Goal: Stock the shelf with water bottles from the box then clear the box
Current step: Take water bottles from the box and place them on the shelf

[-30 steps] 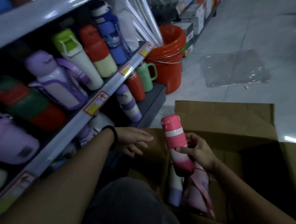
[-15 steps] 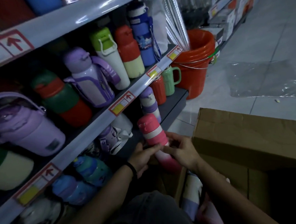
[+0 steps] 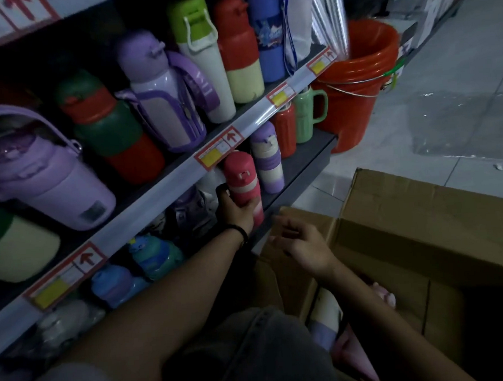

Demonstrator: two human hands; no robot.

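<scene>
My left hand (image 3: 236, 210) grips a pink water bottle (image 3: 242, 179) with a white band, held upright at the front of the dark bottom shelf (image 3: 300, 164). It stands just left of a purple and cream bottle (image 3: 266, 157). My right hand (image 3: 301, 243) hovers with loose fingers, holding nothing, over the near corner of the open cardboard box (image 3: 420, 219). Inside the box lie a white and purple bottle (image 3: 324, 317) and a pink one (image 3: 355, 356), partly hidden by my right forearm.
The upper shelf (image 3: 157, 195) is packed with several large bottles in purple, green, red and blue. A red bottle (image 3: 285, 129) and a green mug (image 3: 307, 114) stand further along the bottom shelf. Stacked orange buckets (image 3: 358, 77) and a plastic sheet (image 3: 468, 123) sit on the tiled floor.
The pink bottle passed from my right hand to my left and moved up out of the box onto the bottom shelf. My right hand let go and drew back over the box.
</scene>
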